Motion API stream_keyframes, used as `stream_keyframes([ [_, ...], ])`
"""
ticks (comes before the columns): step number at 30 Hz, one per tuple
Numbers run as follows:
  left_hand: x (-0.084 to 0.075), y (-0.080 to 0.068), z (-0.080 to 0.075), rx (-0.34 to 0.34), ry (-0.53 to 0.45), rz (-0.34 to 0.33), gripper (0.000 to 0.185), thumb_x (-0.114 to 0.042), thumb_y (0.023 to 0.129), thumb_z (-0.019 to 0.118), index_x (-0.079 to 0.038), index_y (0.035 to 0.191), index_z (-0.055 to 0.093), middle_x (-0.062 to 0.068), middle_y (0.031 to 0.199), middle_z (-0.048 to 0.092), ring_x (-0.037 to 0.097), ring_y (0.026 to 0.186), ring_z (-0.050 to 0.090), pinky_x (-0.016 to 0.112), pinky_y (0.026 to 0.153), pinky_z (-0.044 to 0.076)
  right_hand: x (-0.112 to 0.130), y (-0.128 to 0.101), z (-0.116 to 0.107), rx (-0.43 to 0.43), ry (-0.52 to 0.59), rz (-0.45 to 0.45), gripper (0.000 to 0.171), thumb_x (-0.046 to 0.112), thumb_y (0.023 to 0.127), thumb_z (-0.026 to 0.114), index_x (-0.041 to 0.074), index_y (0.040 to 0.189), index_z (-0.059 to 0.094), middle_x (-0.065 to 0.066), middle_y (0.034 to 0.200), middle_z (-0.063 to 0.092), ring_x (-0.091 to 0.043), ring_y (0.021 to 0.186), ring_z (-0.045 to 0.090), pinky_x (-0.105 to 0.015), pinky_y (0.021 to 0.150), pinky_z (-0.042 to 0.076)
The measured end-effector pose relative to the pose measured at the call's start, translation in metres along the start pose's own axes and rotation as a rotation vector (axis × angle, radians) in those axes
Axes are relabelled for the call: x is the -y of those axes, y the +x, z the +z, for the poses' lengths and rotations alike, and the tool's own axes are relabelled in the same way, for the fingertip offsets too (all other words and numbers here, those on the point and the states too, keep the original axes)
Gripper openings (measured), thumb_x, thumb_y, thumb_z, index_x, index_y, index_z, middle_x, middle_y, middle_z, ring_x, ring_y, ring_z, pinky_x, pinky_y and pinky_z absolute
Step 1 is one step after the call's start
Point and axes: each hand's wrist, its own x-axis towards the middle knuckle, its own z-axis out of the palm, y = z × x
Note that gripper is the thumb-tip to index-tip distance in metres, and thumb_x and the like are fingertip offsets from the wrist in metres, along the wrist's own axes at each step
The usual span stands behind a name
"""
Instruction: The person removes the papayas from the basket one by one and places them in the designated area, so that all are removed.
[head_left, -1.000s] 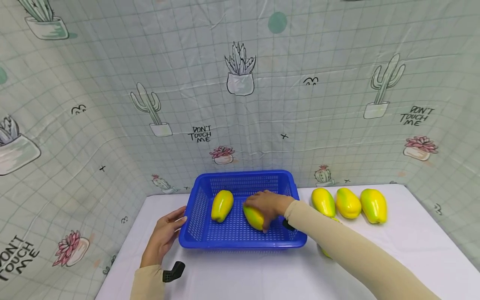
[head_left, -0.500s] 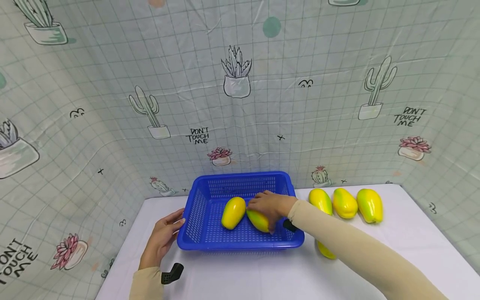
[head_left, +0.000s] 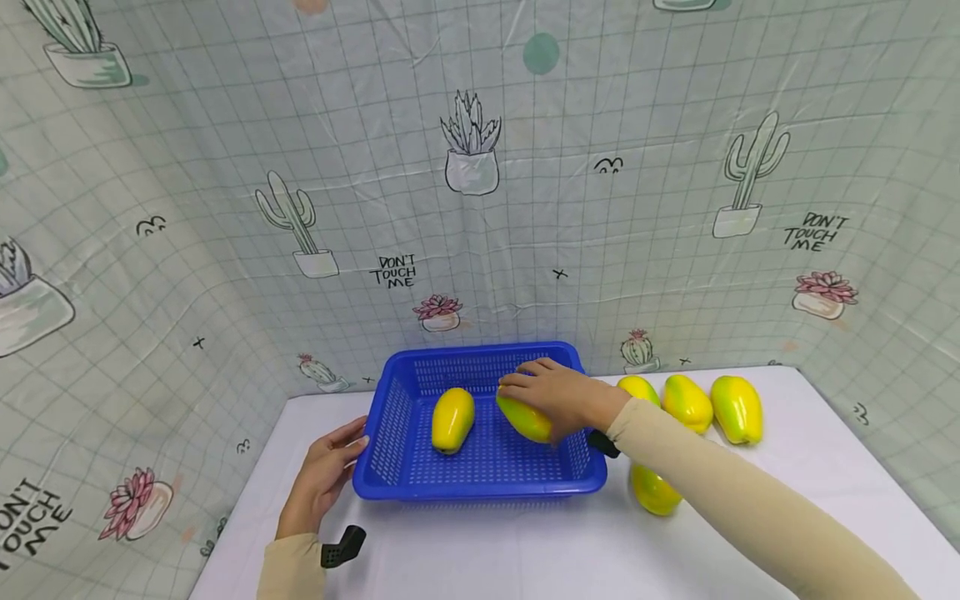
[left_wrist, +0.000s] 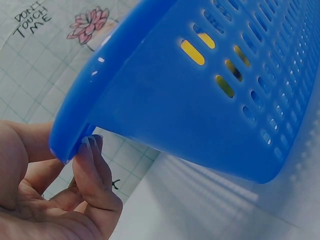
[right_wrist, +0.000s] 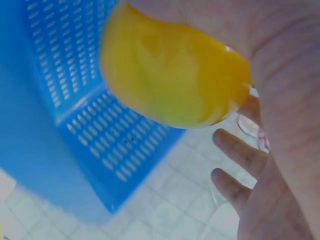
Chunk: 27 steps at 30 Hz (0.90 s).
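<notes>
Backing the white table and basket hangs cactus-print fabric.

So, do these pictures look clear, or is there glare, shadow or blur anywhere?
Head view: bright and mostly sharp, with shiny glints on the rightmost fruit; left wrist view: small white glints on the rim of the blue basket, and a streaky shadow on the table below; right wrist view: soft and hazy, the held fruit blurred at its edge.

glossy smooth fruit, smooth plastic basket, creased cloth-like backdrop, matt cloth sleeves
</notes>
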Motion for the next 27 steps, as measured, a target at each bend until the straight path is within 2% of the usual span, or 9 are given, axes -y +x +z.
stream_keyframes([
  [10, -0.001, 0.002, -0.001, 0.01, 0.008, -0.013, 0.052, -0.004, 0.109, 0.055, 0.003, 0.159, 0.043, 0.028, 0.16, 0.042, 0.007, 0.096, 0.063, 0.021, 0.08, 0.053, -0.009, -0.039, -0.006, -0.192, -0.029, -0.019, 0.094, 0.031, 0.076, 0.096, 0.008, 0.154, 0.05, -0.012, 0.158, 0.051, -0.04, 0.142, 0.047, -0.056, 0.118, 0.038],
  [13, -0.001, 0.003, -0.001, 0.01, 0.007, -0.015, 0.051, -0.004, 0.109, 0.054, 0.003, 0.159, 0.043, 0.028, 0.16, 0.042, 0.007, 0.096, 0.063, 0.022, 0.08, 0.053, -0.012, -0.052, -0.006, -0.245, -0.033, -0.011, 0.094, 0.029, 0.074, 0.096, 0.007, 0.153, 0.05, -0.012, 0.158, 0.051, -0.041, 0.141, 0.048, -0.057, 0.117, 0.039],
  [22, -0.002, 0.003, -0.001, 0.011, 0.007, -0.018, 0.052, -0.004, 0.109, 0.054, 0.003, 0.159, 0.042, 0.028, 0.161, 0.041, 0.006, 0.096, 0.063, 0.021, 0.08, 0.053, -0.019, -0.094, -0.004, -0.327, -0.01, 0.061, 0.104, 0.032, 0.065, 0.103, 0.007, 0.152, 0.052, -0.012, 0.157, 0.052, -0.041, 0.141, 0.047, -0.061, 0.113, 0.041],
  [27, -0.001, 0.003, -0.001, 0.006, -0.002, -0.019, 0.052, -0.003, 0.109, 0.054, 0.003, 0.159, 0.042, 0.029, 0.16, 0.042, 0.005, 0.094, 0.064, 0.021, 0.079, 0.053, -0.023, -0.118, -0.004, -0.349, 0.026, 0.113, 0.108, 0.025, 0.062, 0.105, 0.006, 0.153, 0.051, -0.013, 0.158, 0.051, -0.042, 0.141, 0.045, -0.066, 0.113, 0.039],
])
